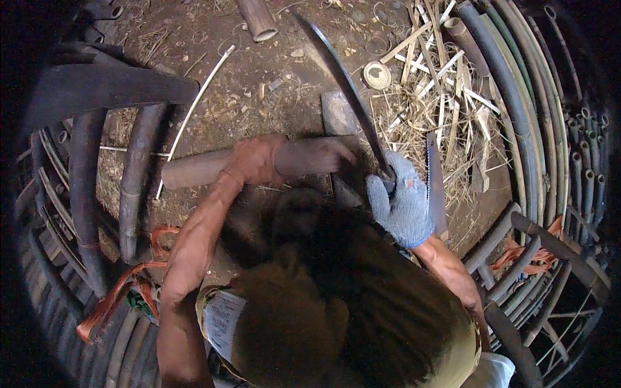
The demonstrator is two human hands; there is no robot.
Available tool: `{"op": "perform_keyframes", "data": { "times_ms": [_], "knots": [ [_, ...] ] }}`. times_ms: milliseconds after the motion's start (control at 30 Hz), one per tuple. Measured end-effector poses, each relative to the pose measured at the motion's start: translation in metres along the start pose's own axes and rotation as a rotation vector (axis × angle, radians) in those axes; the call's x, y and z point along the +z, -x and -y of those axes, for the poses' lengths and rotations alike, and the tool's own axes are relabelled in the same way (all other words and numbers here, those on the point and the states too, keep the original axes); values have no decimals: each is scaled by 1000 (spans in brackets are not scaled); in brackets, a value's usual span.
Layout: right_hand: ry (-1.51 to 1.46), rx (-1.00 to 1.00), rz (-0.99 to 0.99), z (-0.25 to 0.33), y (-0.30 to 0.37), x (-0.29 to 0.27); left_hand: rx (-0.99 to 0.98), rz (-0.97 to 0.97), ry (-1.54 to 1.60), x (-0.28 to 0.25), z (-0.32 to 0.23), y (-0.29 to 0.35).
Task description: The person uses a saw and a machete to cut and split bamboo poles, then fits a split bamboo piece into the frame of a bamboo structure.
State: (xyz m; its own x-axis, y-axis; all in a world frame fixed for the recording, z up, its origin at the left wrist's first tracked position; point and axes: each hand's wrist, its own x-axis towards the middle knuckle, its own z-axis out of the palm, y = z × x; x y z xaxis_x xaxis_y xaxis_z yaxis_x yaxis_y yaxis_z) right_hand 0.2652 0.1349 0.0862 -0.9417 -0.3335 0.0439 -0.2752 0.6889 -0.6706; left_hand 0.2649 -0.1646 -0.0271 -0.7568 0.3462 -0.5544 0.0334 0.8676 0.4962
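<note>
My bare left hand (255, 160) is wrapped round a thick brown bamboo section (195, 169), which lies crosswise in front of me. Its right end is blurred and in shade. In a grey knitted glove, my right hand (402, 200) grips a long curved knife (349, 87) near that end. The dark blade points up and away to the left, apart from the bamboo as far as I can see. Most of the handle is hidden in my fist. Right beside the glove is a handsaw (437, 184), teeth toward my hand.
Split strips and shavings (433, 84) are heaped at the far right. A short bamboo piece (257, 21) lies far ahead, with a tape-like roll (376, 75) nearer. Long poles (517, 110) line the right side; a dark bench (116, 87) stands left. Orange strands (110, 307) hang lower left.
</note>
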Motion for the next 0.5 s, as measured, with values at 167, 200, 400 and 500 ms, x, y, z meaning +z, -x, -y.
{"op": "perform_keyframes", "data": {
  "times_ms": [167, 200, 400, 500],
  "knots": [
    [251, 404, 429, -41, 2, 14, -26, -51, 31, -8, -2, -6],
    [212, 397, 419, -45, 7, 12, -16, -60, 4, -10, -2, -7],
    [-44, 9, 90, -5, -1, 2, -23, -60, 32, 4, 6, -1],
    [276, 391, 446, -35, 3, 15, 12, -88, 38, -1, -3, -1]
  ]
}}
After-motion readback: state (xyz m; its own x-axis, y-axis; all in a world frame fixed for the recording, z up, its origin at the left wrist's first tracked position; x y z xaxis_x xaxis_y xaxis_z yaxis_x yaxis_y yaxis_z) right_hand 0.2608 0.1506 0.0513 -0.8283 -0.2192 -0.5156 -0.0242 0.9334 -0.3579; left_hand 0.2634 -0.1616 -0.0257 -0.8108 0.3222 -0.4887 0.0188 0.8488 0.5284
